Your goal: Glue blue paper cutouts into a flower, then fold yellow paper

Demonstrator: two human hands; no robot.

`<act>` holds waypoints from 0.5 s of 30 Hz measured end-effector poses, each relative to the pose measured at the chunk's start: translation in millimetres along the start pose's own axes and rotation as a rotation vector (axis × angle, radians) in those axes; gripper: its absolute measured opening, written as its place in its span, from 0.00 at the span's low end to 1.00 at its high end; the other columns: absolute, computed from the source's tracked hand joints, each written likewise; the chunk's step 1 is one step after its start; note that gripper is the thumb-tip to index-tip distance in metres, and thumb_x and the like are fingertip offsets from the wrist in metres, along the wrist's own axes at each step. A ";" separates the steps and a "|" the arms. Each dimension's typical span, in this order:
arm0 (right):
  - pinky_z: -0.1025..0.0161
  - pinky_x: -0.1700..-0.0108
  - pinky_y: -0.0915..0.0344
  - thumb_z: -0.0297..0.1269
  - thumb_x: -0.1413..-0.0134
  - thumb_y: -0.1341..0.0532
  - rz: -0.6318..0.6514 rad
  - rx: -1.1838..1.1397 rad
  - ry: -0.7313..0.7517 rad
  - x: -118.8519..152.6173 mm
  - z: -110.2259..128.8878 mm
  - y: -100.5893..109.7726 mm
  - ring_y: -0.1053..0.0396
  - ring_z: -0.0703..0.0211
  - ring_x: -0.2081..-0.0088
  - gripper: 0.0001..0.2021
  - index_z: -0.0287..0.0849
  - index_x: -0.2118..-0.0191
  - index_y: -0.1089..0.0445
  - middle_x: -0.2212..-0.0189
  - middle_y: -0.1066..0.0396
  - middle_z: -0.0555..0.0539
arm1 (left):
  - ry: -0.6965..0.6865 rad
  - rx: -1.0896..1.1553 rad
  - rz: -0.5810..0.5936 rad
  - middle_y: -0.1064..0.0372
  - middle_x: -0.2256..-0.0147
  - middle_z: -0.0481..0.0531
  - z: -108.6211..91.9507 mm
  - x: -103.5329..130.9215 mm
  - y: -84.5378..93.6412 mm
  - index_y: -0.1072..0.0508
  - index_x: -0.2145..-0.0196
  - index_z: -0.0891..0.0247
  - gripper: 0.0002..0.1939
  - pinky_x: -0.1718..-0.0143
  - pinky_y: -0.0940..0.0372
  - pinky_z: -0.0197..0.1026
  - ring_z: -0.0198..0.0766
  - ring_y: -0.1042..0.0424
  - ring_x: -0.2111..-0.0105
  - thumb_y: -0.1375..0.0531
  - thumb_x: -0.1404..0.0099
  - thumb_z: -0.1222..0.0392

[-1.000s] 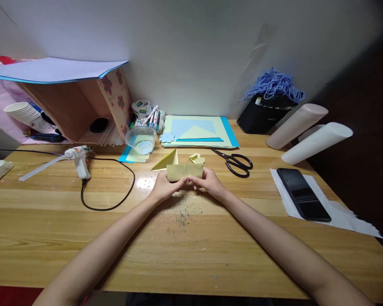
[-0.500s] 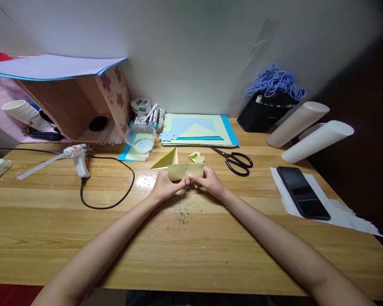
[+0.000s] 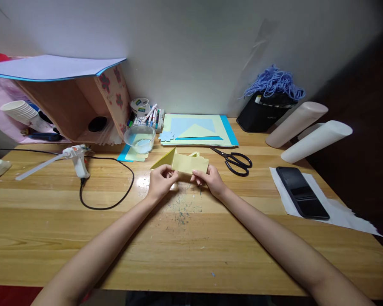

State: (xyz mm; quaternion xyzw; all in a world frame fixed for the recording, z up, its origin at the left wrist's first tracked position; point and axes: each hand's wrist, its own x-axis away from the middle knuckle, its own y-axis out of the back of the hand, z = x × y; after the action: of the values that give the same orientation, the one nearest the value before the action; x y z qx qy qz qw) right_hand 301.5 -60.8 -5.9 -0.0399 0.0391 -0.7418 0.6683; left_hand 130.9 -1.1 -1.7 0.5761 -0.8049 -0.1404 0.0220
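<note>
Both my hands hold a pale yellow strip of paper [image 3: 190,163] above the table, one at each end. My left hand [image 3: 161,182] pinches its lower left corner between thumb and fingers. At the right end, my right hand [image 3: 212,180] grips the paper with the thumb on the near side. Just behind the strip stands a folded yellow paper triangle [image 3: 164,160]. A small folded yellow paper piece [image 3: 195,154] lies behind it too, partly hidden by the strip. Black-handled scissors [image 3: 238,162] rest to the right of my right hand.
A glue gun [image 3: 78,159] with a looped black cord lies left. Behind are a clear plastic bowl [image 3: 139,139], markers [image 3: 151,117] and stacked coloured paper [image 3: 228,129]. At right lie a phone [image 3: 301,193] and white tubes [image 3: 317,142]. Dark scraps [image 3: 183,214] dot the wooden table.
My hands have moved apart, my left hand shifting slightly left. The paper strip has risen a little and moved right, tilting so its right end sits lower; both hands still hold it.
</note>
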 end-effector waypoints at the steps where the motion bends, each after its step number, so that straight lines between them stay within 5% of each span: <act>1: 0.70 0.82 0.49 0.41 0.53 0.38 -0.017 -0.018 0.002 -0.5 -1.1 0.4 0.44 0.70 0.83 0.13 0.36 0.79 0.31 0.82 0.31 0.48 | 0.006 0.011 -0.023 0.42 0.83 0.43 0.6 0.7 0.7 0.32 0.76 0.66 0.09 0.83 0.50 0.30 0.26 0.46 0.84 0.40 0.48 0.57; 7: 0.70 0.82 0.49 0.40 0.53 0.38 -0.089 -0.110 0.015 -4.3 -3.6 2.3 0.44 0.70 0.83 0.12 0.37 0.78 0.33 0.82 0.32 0.49 | 0.046 0.116 -0.146 0.39 0.79 0.46 5.9 -5.8 1.6 0.32 0.73 0.65 0.08 0.82 0.45 0.32 0.29 0.41 0.82 0.40 0.47 0.57; 11: 0.70 0.82 0.49 0.41 0.53 0.39 -0.120 -0.113 0.023 -5.3 -2.7 2.1 0.44 0.70 0.83 0.13 0.37 0.79 0.33 0.82 0.33 0.49 | -0.018 0.384 -0.129 0.46 0.80 0.46 -39.4 -6.4 4.4 0.40 0.80 0.62 0.14 0.78 0.39 0.36 0.30 0.42 0.81 0.47 0.41 0.54; 13: 0.70 0.82 0.50 0.42 0.53 0.39 -0.113 -0.074 0.006 -4.4 -1.6 1.6 0.45 0.70 0.83 0.14 0.37 0.80 0.33 0.83 0.34 0.50 | -0.039 0.459 -0.005 0.51 0.83 0.46 -71.3 21.2 15.9 0.46 0.84 0.61 0.20 0.75 0.37 0.40 0.31 0.45 0.82 0.51 0.38 0.51; 15: 0.69 0.83 0.51 0.43 0.52 0.39 -0.109 -0.029 -0.016 -2.9 -0.1 1.2 0.46 0.70 0.84 0.15 0.37 0.80 0.33 0.85 0.36 0.50 | 0.003 0.335 0.034 0.50 0.85 0.47 -89.6 75.7 36.5 0.44 0.84 0.59 0.22 0.77 0.38 0.43 0.32 0.46 0.84 0.53 0.37 0.46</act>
State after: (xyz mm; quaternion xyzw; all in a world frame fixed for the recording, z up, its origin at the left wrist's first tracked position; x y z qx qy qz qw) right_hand 303.0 -58.0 -6.2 -0.0576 0.0423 -0.7760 0.6267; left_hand 89.5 -78.9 83.9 0.5582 -0.8266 -0.0029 -0.0711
